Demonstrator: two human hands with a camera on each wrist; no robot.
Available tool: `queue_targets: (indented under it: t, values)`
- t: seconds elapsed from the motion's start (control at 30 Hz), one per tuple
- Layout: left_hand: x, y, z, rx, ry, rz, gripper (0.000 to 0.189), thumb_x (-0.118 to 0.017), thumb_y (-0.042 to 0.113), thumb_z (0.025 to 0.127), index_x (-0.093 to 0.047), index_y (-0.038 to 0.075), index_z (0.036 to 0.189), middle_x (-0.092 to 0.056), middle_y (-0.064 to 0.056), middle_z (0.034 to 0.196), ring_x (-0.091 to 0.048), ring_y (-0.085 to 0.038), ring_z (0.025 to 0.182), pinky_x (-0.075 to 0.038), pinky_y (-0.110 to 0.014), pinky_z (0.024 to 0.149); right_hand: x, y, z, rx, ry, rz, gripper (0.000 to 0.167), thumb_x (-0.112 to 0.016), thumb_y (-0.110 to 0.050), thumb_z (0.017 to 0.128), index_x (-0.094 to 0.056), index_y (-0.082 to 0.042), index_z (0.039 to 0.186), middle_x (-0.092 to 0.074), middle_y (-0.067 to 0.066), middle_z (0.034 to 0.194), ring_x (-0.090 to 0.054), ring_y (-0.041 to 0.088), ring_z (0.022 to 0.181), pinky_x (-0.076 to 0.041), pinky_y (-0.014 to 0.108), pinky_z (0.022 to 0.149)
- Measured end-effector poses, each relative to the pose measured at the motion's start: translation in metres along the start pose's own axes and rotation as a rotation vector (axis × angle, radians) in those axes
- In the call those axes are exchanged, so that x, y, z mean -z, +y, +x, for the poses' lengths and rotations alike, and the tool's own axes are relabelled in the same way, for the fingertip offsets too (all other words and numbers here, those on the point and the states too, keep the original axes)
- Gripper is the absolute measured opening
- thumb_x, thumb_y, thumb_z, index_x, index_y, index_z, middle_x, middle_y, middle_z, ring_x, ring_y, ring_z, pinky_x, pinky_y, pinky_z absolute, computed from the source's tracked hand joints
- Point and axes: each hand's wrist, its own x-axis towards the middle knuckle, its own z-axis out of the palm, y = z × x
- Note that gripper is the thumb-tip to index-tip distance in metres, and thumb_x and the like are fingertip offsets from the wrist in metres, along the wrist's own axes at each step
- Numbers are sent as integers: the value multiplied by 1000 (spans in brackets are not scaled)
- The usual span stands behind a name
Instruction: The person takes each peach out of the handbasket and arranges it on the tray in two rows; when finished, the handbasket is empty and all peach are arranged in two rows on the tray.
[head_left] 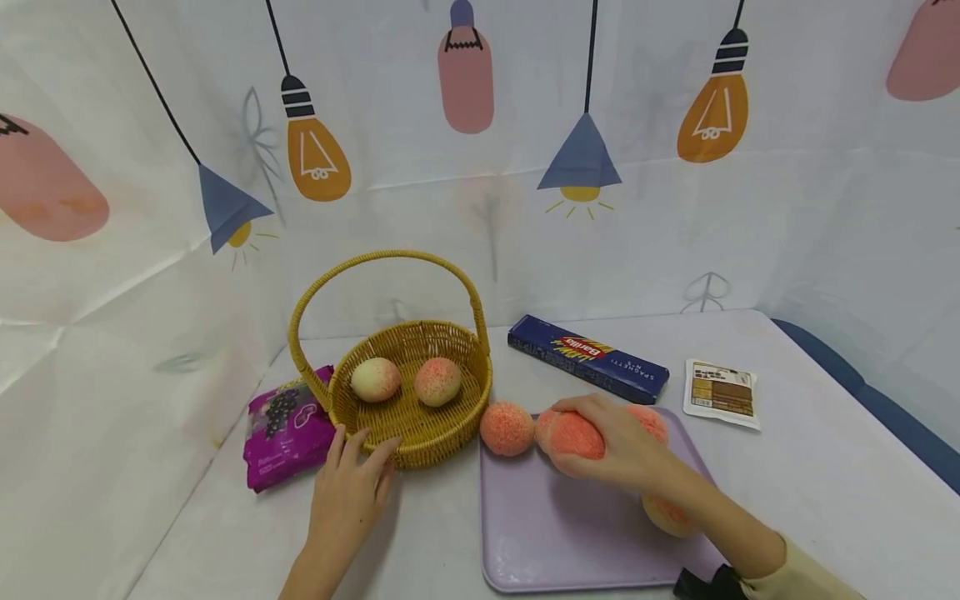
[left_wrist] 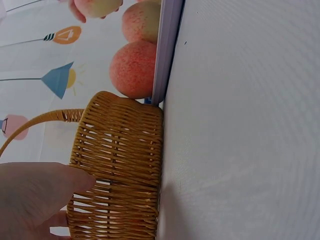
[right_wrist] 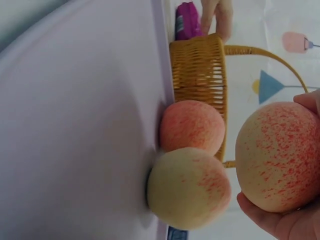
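Near the middle, the right hand (head_left: 622,446) grips a pink-and-cream peach (head_left: 576,437) above a lilac tray (head_left: 570,558). In the right wrist view that held peach (right_wrist: 280,157) hangs clear of the tray, fingers around its sides. Several peaches lie on the tray, among them a pink peach (head_left: 507,429) at its far left corner and another peach (head_left: 667,517) partly behind the right forearm. My left hand (head_left: 348,487) holds the near-left rim of a yellow wicker basket (head_left: 397,425), its thumb (left_wrist: 82,180) against the outer wall. Inside the basket sit two peaches (head_left: 376,380).
A purple packet with a grape picture (head_left: 281,437) lies left of the basket. Behind the tray is a blue spaghetti box (head_left: 588,358), with a small flat brown-and-white packet (head_left: 722,393) to its right. The basket's tall handle (head_left: 390,254) arches above it.
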Motion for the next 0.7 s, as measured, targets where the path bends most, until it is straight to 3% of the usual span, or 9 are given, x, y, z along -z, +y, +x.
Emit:
queue_targets:
  t: [0.23,0.47,0.7]
  values:
    - [0,0,0,9,-18,10,33,-69,17,81,-64,25,112,-51,-20,122,-30,-47,125,-42,-64,77,-1,7,-11,-11,-20,-75,53,-70,-49,74,-56,-23,118,-53,-12,110,-52,5,93,-48,31,74]
    - [1,0,0,-5,-1,8,34,-70,16,79,-64,24,111,-51,-20,121,-31,-47,124,-43,-64,76,-1,13,-25,-100,-48,-50,52,-71,-51,72,-55,-30,117,-52,-12,115,-48,16,105,-42,44,82]
    - [1,0,0,-8,4,11,34,-71,16,78,-65,24,111,-52,-21,120,-32,-48,124,-43,-64,75,-3,18,-32,-134,-58,-12,53,-76,-44,69,-55,-30,116,-48,-11,108,-48,13,94,-45,37,75]
